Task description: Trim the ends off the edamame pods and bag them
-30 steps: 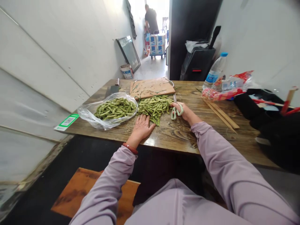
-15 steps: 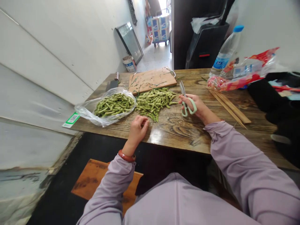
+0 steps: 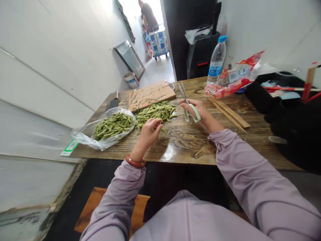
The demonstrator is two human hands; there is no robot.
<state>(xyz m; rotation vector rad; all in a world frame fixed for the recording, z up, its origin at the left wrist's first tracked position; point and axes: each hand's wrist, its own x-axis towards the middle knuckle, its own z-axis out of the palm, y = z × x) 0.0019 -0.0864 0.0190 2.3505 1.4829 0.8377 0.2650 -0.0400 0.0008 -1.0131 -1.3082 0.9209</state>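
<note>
My left hand (image 3: 149, 131) is at the near edge of a loose heap of green soybean pods (image 3: 156, 111), its fingers curved and thumb apart, fingertips against the pods. Whether a pod is between them is hard to make out. My right hand (image 3: 200, 112) grips scissors with pale green handles (image 3: 194, 113) to the right of the heap. Their blades point up and away, slightly parted. More pods (image 3: 114, 125) lie in a clear plastic bag (image 3: 100, 144) on the left. Behind the heap is a wooden cutting board (image 3: 150, 95) with green scraps on it.
Wooden strips (image 3: 229, 113) lie right of my right hand on the wooden table (image 3: 190, 144). Beyond are a water bottle (image 3: 217, 62), a red plastic wrapper (image 3: 228, 88) and a black bag (image 3: 293, 127). In the doorway a person (image 3: 148, 15) stands behind a loaded cart (image 3: 158, 43).
My left hand has moved forward to the pods, its fingers unfolding from a loose curl. The scissors stay in my right hand. The view has shifted, and a person has appeared in the doorway.
</note>
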